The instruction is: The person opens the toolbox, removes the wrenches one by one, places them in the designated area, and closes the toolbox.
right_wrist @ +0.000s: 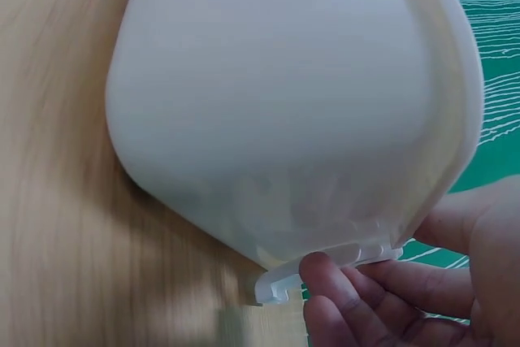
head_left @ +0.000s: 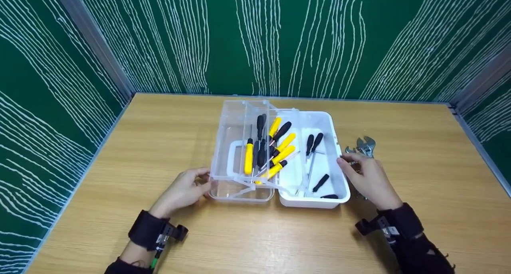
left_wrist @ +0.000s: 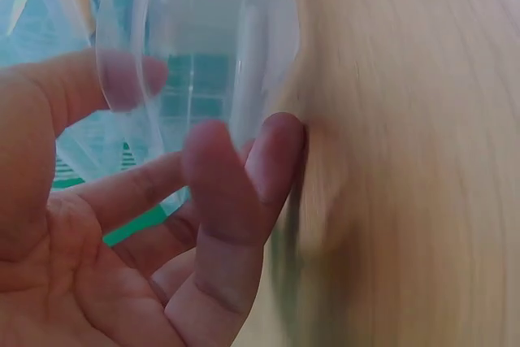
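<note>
A toolbox lies open on the table, its clear plastic lid (head_left: 231, 193) folded out left of the white box (head_left: 313, 203). My left hand (head_left: 181, 191) grips the lid's near left edge, the thumb (left_wrist: 134, 79) showing through clear plastic. At the other side, my right hand (head_left: 369, 179) holds the white box's right rim, with fingertips (right_wrist: 321, 274) at a clear latch (right_wrist: 280, 282). Yellow-handled screwdrivers (head_left: 248, 158) and black-handled ones lie in the clear tray (head_left: 217, 162) and over the box's middle. Small black-handled screwdrivers (head_left: 320, 183) rest on the box floor.
Adjustable wrenches (head_left: 366, 145) lie right of the box, partly hidden behind my right hand. The wooden table (head_left: 167, 126) meets green panels (head_left: 223, 38) with white wavy lines at the back and sides. A white carry handle (head_left: 232, 156) shows through the lid.
</note>
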`<state>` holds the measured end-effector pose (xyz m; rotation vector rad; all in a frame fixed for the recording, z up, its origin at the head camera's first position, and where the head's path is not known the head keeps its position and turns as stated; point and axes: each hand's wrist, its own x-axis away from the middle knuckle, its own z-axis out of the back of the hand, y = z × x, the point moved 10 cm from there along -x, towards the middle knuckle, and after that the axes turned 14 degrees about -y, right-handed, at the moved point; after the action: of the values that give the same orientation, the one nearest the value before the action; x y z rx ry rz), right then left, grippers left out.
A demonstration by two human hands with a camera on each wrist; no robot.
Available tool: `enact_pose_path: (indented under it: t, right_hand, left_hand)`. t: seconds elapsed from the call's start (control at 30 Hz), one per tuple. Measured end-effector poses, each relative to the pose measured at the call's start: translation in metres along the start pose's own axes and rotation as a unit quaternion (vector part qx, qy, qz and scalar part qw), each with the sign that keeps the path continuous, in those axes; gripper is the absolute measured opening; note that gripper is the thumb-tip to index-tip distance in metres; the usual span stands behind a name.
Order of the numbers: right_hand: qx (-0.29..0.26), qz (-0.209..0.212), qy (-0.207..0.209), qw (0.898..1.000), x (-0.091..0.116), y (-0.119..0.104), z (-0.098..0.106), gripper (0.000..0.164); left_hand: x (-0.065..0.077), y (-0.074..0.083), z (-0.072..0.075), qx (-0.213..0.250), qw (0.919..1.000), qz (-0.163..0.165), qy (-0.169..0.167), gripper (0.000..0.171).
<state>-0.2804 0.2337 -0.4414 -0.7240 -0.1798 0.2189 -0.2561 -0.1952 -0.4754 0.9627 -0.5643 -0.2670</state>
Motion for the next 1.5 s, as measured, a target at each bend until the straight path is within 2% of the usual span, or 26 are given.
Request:
enact_pose_path:
  t: [0.13, 0.23, 0.33, 0.57, 0.7, 0.9, 1.07, 1.33, 1.5]
  right_hand:
    - [0.004, 0.017, 0.015, 1.0, -0.001, -0.004, -0.001, 0.046]
    - [0.0, 0.024, 0.016, 1.0, -0.002, -0.009, -0.005, 0.043]
    - [-0.012, 0.019, 0.002, 1.0, -0.004, -0.012, -0.012, 0.046]
    - [-0.034, 0.003, -0.007, 0.999, -0.005, -0.012, -0.02, 0.045]
    - [-0.043, 0.005, -0.01, 0.999, -0.005, -0.012, -0.022, 0.045]
    - [-0.04, 0.009, -0.006, 0.999, -0.006, -0.011, -0.022, 0.043]
    - [-0.048, 0.019, 0.005, 0.999, -0.006, -0.012, -0.021, 0.04]
    - [-0.058, 0.02, 0.01, 0.998, -0.007, -0.01, -0.021, 0.039]
    - [-0.058, 0.02, 0.007, 0.998, -0.008, -0.008, -0.023, 0.039]
  left_hand:
    - [0.003, 0.002, 0.004, -0.011, 0.9999, -0.001, 0.009, 0.038]
    - [0.007, -0.005, 0.01, 0.002, 0.9997, 0.013, 0.021, 0.039]
    - [0.011, -0.008, 0.016, 0.019, 0.9993, 0.012, 0.03, 0.038]
    - [0.019, -0.004, 0.02, 0.053, 0.9985, -0.002, 0.013, 0.04]
    - [0.024, 0.003, 0.024, 0.041, 0.9989, 0.001, 0.022, 0.045]
    - [0.032, 0.018, 0.035, -0.008, 0.998, 0.008, 0.062, 0.047]
    - [0.036, 0.028, 0.04, -0.011, 0.9959, 0.021, 0.088, 0.05]
    - [0.042, 0.043, 0.041, -0.002, 0.9941, 0.003, 0.109, 0.051]
    - [0.043, 0.05, 0.039, 0.01, 0.9918, -0.022, 0.126, 0.05]
